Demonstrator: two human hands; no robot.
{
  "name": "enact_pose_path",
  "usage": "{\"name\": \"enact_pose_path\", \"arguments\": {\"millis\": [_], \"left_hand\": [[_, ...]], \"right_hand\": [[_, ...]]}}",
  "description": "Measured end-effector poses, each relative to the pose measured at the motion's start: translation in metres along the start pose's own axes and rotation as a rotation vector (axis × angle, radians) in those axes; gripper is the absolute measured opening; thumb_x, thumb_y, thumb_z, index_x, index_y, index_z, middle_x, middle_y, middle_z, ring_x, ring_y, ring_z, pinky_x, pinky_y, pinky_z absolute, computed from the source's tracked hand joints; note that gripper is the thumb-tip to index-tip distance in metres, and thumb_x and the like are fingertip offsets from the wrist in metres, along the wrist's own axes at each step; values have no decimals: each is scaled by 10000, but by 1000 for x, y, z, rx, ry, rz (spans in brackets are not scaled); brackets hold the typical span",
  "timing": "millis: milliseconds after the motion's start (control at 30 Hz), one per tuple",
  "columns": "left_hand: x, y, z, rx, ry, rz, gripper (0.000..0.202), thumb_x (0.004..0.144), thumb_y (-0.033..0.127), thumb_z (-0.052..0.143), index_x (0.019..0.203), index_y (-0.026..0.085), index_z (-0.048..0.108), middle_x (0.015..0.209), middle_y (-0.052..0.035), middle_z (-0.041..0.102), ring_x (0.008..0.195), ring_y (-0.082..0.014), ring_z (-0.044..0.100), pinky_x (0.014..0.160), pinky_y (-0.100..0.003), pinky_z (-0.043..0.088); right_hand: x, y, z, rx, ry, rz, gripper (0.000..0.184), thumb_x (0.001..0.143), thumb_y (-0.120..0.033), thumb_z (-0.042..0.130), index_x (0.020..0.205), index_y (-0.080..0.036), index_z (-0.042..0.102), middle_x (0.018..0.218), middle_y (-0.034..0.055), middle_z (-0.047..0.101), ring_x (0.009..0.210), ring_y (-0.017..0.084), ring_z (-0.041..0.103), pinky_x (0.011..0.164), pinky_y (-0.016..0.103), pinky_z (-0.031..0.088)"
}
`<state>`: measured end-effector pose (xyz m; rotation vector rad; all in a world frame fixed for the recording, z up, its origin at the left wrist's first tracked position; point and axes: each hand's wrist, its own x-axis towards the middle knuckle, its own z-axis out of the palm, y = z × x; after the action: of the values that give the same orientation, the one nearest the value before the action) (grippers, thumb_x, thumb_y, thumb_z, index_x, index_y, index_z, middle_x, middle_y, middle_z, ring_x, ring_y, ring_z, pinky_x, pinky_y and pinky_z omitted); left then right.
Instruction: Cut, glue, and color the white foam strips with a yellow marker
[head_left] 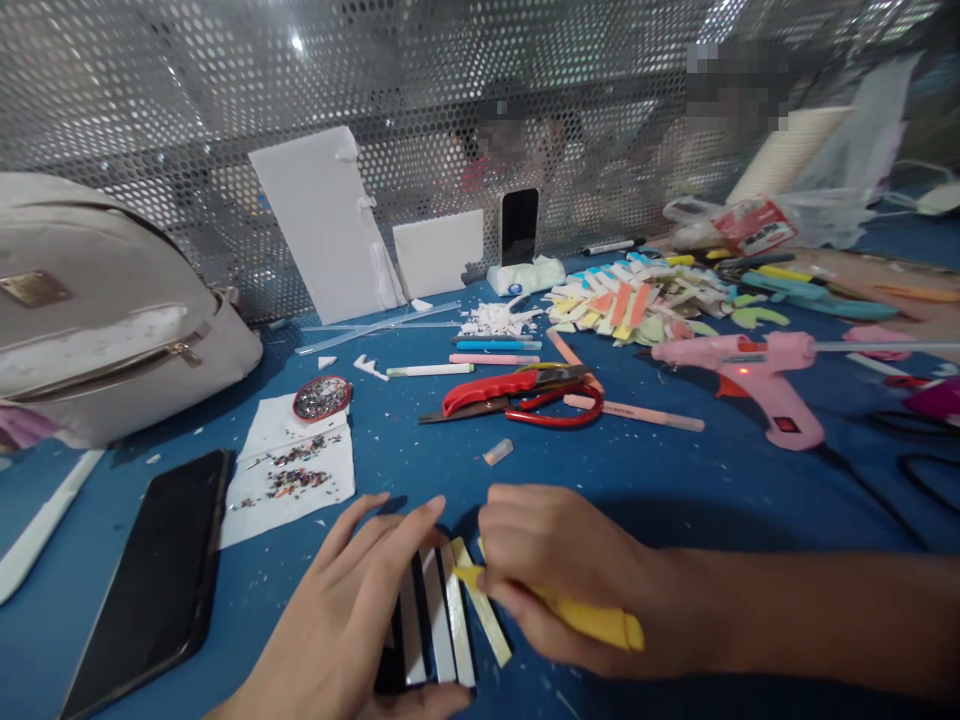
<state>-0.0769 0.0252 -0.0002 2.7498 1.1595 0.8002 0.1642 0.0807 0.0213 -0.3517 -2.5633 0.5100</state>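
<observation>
My left hand [375,590] lies spread over several narrow white strips [439,610], its index finger by their far ends and its thumb by their near ends. Part of the strips and something dark beneath them are hidden under the hand. Closed in a fist, my right hand [562,570] holds a yellow marker [592,618], its tip low over the strips. A pale yellow strip [491,625] slants under that tip, apart from the white row at its near end. A small pale cap [499,452] lies beyond my hands.
Left are a black phone [154,570], white paper [289,465] with bits, and a backpack [112,310]. Ahead lie red-handled pliers [487,390], scissors [559,405], markers [495,358] and a pile of coloured strips [637,300]. A pink glue gun [750,375] with its cord lies right.
</observation>
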Motion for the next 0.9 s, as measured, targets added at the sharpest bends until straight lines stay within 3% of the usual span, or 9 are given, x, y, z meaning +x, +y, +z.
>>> {"name": "enact_pose_path", "arguments": {"millis": [67,200,333,433,567,733,900], "left_hand": [[0,0,-1,-1,-6,-8,867,941,667,523,1549,129,220,1225,-93,709,1218,-245,642,1164,-422,378],[-1,1,-1,-1,-9,-12,850,942,657,529,1542,133,232,1230,-92,706,1199,-236,653,1166,-420,380],[-1,0,0,0,8,1,874,938,672,518,1550,127,216,1194,-112,718,1196,-271,654,1124,-462,429],[0,0,0,8,-2,-13,857,939,670,512,1543,132,227,1202,-113,715,1205,-281,648,1117,-469,435],[1,3,-1,21,4,-33,844,941,665,509,1537,133,236,1168,-102,722,1174,-270,661,1116,-461,432],[2,6,-5,58,-36,-134,840,934,644,528,1541,161,204,1155,-100,720,1189,-283,646,1102,-468,430],[4,5,-8,93,-50,-99,900,917,714,509,1538,139,204,1143,-80,721,1173,-249,652,1114,-407,414]], "right_hand": [[1,1,0,18,3,-74,147,926,-135,449,804,-214,428,717,-13,517,652,154,406,617,285,336],[1,1,0,26,40,-10,160,918,-105,429,802,-214,424,721,-7,528,664,156,427,631,284,340],[-1,0,2,84,20,-173,123,919,-145,434,817,-210,455,700,-19,538,635,153,415,620,288,346],[-1,0,2,72,28,-68,128,891,-116,441,809,-214,440,704,-17,532,629,154,414,605,293,337],[0,0,0,150,20,-183,133,915,-160,438,798,-223,430,698,-22,547,638,154,432,638,286,367],[0,-2,-3,162,9,-113,100,879,-140,427,824,-220,450,687,-13,551,619,158,448,605,289,351],[-1,-2,-3,138,21,-117,114,871,-125,438,807,-220,440,686,-16,555,625,157,437,614,292,362]]}}
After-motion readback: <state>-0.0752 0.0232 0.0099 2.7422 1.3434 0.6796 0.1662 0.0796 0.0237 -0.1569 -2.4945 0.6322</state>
